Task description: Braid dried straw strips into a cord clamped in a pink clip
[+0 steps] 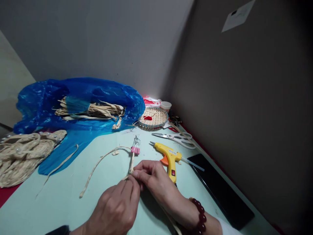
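A braid of pale straw-like strips (132, 160) runs toward me from a pink binder clip (135, 150) on the tabletop. Both hands meet at the braid's near end. My left hand (116, 207) is closed, its fingers curled around the strips. From the right, my right hand (156, 181) pinches the same end between thumb and fingers, its fingertips touching the left hand. One loose strip (97, 163) curves away leftward from the clip. Another strip passes beneath my right wrist toward the front edge. The fingers hide part of the braid.
Right of the hands lie a yellow glue gun (171, 158), white-handled scissors (179, 139) and a black flat slab (220, 191). Behind stand a woven basket (156, 120) and a paper cup (166, 105). A blue plastic bag (44, 98) holds straw strips; a woven straw piece (26, 160) lies far left.
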Tool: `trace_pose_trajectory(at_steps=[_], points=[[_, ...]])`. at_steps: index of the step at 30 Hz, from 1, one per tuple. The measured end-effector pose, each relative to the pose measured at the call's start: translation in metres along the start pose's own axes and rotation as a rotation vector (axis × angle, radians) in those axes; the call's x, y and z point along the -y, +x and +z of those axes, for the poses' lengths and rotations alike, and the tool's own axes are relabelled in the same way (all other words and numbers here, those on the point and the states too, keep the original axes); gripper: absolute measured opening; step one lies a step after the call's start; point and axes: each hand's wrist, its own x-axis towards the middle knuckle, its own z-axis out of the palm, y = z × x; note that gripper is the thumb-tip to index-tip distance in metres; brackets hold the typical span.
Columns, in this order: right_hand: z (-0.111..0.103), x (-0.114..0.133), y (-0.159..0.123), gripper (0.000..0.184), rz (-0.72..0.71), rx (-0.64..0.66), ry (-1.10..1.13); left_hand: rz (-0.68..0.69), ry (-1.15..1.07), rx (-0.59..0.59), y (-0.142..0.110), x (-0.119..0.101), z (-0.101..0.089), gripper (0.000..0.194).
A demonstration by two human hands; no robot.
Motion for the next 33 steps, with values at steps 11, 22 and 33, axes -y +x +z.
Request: trace_pose_trajectory(at_steps=[11,22,33], points=[[-0.01,0.009,-0.005,0.008,0.022,0.013,0.09,-0.893,-0.992,0.251,0.016,0.032,-0.01,0.022],[-0.013,0.011,-0.008,0.013,-0.005,0.027,-0.204,-1.198,-1.858,0.536,0.03,0.04,0.009,0.031],[-0.011,0.017,-0.027,0.019,-0.207,-0.106,-0.9,-1.01,-1.358,0.575,0.026,0.04,0.004,0.027]])
